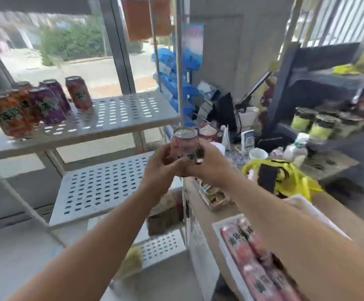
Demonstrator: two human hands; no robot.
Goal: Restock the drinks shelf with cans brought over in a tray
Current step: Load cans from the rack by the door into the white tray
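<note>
The pink can (184, 146) is being held upright in the air by both hands at once: the left grip (163, 168) is curling its fingers round the can's left side and the right grip (207, 168) is clamping on its right side, so both are closing on this one can while its silver top is showing above the fingers. It is hovering just off the front right corner of the top shelf (122, 118), a little below that shelf's level and above the right edge of the middle shelf (102, 183), touching neither. Farther out, a small cluster is standing at the left end of the top shelf: orange cans (8, 115) at the front left corner, purple cans (46, 105) beside them, and a red can (79, 93) nearest the shelf's middle, with room showing to its right. Back toward the person, the white tray (216, 231) is sitting at the near edge of the desk (202, 216), with more pink cans (252, 257) lying in it, partly hidden by the right forearm. Restocking is looking under way but far from finished: this can is waiting to be set down, and the tray is holding several more.
</note>
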